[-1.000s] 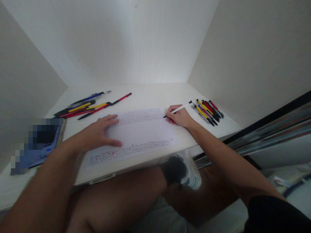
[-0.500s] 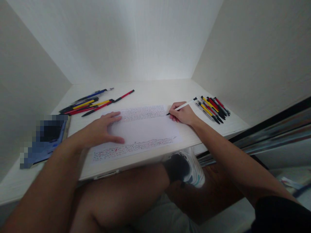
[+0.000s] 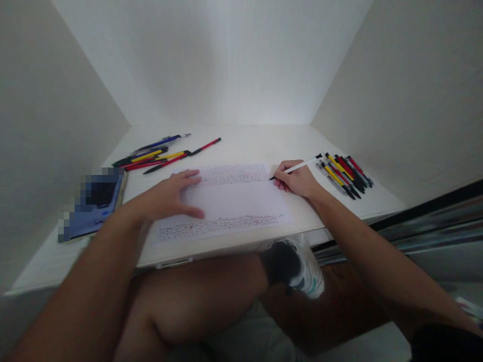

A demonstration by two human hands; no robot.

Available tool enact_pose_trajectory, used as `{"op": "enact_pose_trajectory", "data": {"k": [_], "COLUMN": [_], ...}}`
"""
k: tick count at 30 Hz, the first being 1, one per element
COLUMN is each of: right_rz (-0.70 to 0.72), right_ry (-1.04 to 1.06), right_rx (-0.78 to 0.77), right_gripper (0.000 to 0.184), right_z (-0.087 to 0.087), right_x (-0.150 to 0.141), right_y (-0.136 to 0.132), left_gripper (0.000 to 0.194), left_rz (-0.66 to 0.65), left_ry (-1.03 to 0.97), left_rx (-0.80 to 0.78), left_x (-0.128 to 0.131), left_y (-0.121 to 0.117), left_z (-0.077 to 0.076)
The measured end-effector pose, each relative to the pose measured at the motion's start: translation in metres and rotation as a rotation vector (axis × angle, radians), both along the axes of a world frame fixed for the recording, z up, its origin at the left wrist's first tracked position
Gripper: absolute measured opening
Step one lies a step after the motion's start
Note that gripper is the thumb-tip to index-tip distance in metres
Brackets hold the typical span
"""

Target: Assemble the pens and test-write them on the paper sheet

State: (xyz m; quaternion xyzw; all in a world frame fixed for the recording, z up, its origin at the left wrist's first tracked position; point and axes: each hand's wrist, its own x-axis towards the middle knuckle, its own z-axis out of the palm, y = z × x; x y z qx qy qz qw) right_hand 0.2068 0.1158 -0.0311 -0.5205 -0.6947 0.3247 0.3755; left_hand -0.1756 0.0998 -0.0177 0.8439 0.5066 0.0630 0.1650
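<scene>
A white sheet of paper lies on the white desk, with bands of small writing along its far and near edges. My left hand rests flat on the sheet's left part, fingers spread. My right hand is closed around a white pen with a black tip, its point touching the paper's far right corner.
A pile of several red, yellow, blue and black pens lies at the far left, another pile at the right. A blue object, blurred out, sits at the desk's left edge. White walls enclose the desk on three sides. My knee and shoe show below.
The view has shifted to the left, so everything sits further right in the picture. Both hands keep their places on the paper and the pen tip stays at the far right corner.
</scene>
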Motion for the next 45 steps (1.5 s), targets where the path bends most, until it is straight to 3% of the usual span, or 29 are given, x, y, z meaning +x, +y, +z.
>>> {"op": "enact_pose_trajectory", "data": {"k": [6, 10, 13, 18, 21, 28, 32, 37, 41, 43, 45], "right_rz": [-0.043, -0.247, -0.353, -0.541, -0.509, -0.518, -0.437, -0.388, -0.393, -0.401, -0.420], "right_ry": [0.063, 0.144, 0.034, -0.156, -0.411, -0.794, -1.006, -1.125, -1.034, -1.002, -0.998], "right_rx": [-0.002, 0.258, 0.503, 0.579, 0.646, 0.472, 0.353, 0.298, 0.197, 0.225, 0.261], "right_gripper": [0.019, 0.022, 0.027, 0.039, 0.041, 0.057, 0.067, 0.075, 0.066, 0.054, 0.042], "right_z": [0.000, 0.002, 0.005, 0.015, 0.019, 0.012, 0.010, 0.017, 0.027, 0.030, 0.031], "right_x": [0.003, 0.007, 0.008, 0.007, 0.009, 0.006, -0.005, -0.021, -0.021, -0.009, 0.010], "right_y": [0.001, 0.007, 0.010, 0.000, -0.004, 0.002, 0.000, -0.009, -0.028, -0.042, -0.057], "left_gripper": [0.115, 0.114, 0.109, 0.103, 0.100, 0.098, 0.091, 0.055, 0.037, 0.033, 0.028], "left_rz": [-0.001, 0.002, -0.003, -0.013, -0.002, 0.048, 0.044, 0.070, 0.110, 0.172, 0.257], "left_ry": [0.002, 0.003, -0.034, -0.144, -0.192, -0.214, -0.207, -0.264, -0.413, -0.468, -0.522], "left_rx": [0.004, -0.010, -0.011, 0.012, 0.029, 0.025, 0.094, 0.340, 0.604, 0.713, 0.781], "left_x": [-0.003, -0.001, 0.002, 0.004, 0.005, 0.006, 0.010, 0.020, 0.026, 0.026, 0.026], "left_y": [0.002, 0.000, -0.001, -0.002, -0.003, -0.012, -0.010, -0.006, -0.035, -0.069, -0.113], "left_z": [-0.004, -0.002, 0.000, -0.002, -0.003, 0.005, -0.001, -0.001, 0.026, 0.036, 0.035]}}
